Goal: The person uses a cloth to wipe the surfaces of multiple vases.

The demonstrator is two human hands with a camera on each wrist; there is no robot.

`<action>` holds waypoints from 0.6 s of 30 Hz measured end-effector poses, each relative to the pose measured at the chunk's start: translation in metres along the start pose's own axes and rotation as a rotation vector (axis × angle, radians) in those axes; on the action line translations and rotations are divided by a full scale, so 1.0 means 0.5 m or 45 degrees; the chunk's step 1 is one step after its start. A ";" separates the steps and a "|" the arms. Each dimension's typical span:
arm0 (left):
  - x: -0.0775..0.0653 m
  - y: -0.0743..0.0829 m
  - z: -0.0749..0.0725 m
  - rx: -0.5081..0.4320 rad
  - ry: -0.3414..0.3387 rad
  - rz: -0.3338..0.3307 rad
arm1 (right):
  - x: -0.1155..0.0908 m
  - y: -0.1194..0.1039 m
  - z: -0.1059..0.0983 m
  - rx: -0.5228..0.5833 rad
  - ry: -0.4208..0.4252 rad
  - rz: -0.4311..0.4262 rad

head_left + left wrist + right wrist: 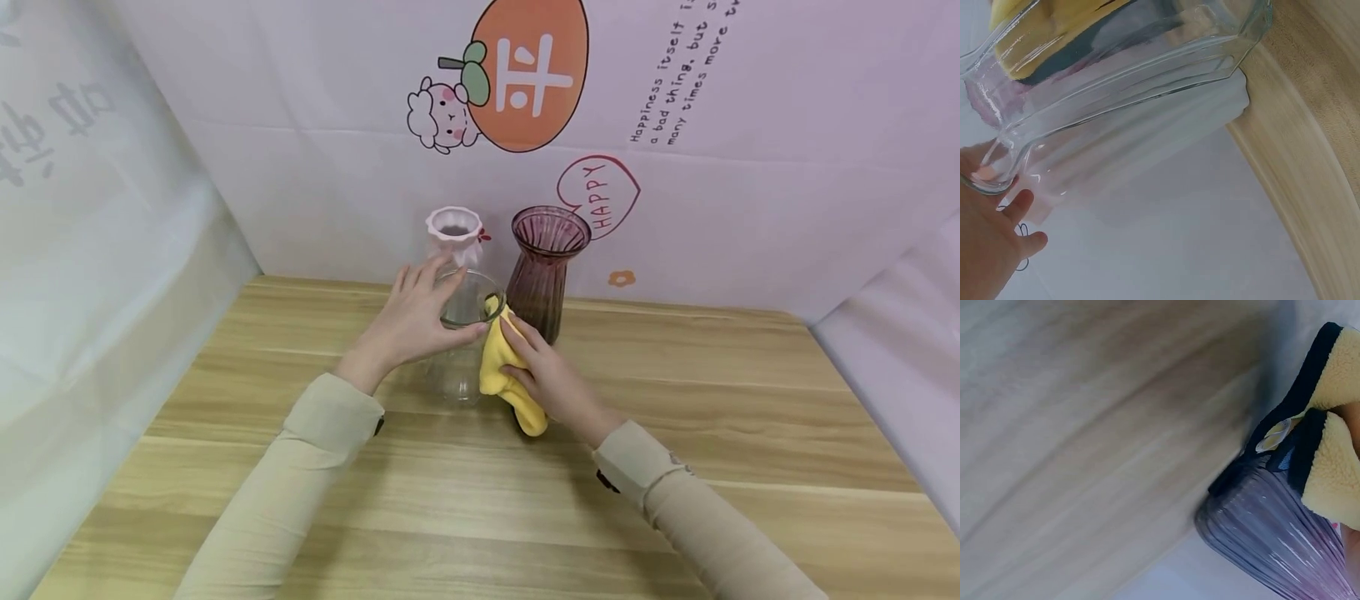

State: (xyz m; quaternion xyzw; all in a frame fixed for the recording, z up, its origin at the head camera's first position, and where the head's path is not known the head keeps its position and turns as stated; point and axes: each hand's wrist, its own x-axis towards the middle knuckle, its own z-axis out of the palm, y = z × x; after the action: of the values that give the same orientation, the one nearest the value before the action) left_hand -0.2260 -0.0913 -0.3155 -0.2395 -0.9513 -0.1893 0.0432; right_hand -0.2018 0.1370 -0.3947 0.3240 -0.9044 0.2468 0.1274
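Note:
A clear glass vase (456, 382) stands upright on the wooden table. My left hand (408, 325) holds it round the rim, thumb on the near side and fingers on the far side. In the left wrist view, that hand (988, 240) lies at the neck of the vase (1135, 100), with two fingertips apart from the glass. My right hand (555, 379) grips a yellow cloth (497, 367) at the rim's right side, and part of the cloth hangs down outside. The right wrist view shows the fluffy cloth (1335, 481) with its dark edging; the hand is mostly cut off there.
Close behind on the right stands a ribbed purple glass vase (536, 292). A white vase (468, 254) with a wavy rim is behind the clear one, partly hidden. A printed white sheet (337, 183) hangs along the table's back edge, with more sheeting at both sides.

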 end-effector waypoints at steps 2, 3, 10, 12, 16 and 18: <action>0.000 0.000 0.001 0.015 0.009 0.001 | -0.004 0.004 0.005 -0.013 -0.036 0.025; 0.000 -0.001 0.001 0.020 0.012 0.002 | -0.005 0.006 0.009 -0.015 -0.053 0.035; -0.002 -0.001 -0.008 0.045 0.012 0.026 | -0.020 0.013 0.027 -0.041 -0.186 0.117; -0.002 -0.002 -0.009 0.049 0.007 0.034 | -0.023 0.012 0.028 -0.044 -0.193 0.123; -0.002 -0.005 -0.009 0.055 -0.015 0.035 | -0.025 0.009 0.025 -0.041 -0.185 0.120; -0.002 -0.006 -0.007 0.056 -0.026 0.028 | -0.024 0.008 0.023 -0.039 -0.169 0.105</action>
State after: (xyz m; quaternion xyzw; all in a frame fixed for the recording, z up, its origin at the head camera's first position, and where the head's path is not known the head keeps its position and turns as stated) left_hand -0.2264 -0.0954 -0.3135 -0.2507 -0.9529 -0.1654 0.0408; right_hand -0.1960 0.1399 -0.4108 0.3001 -0.9270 0.2161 0.0620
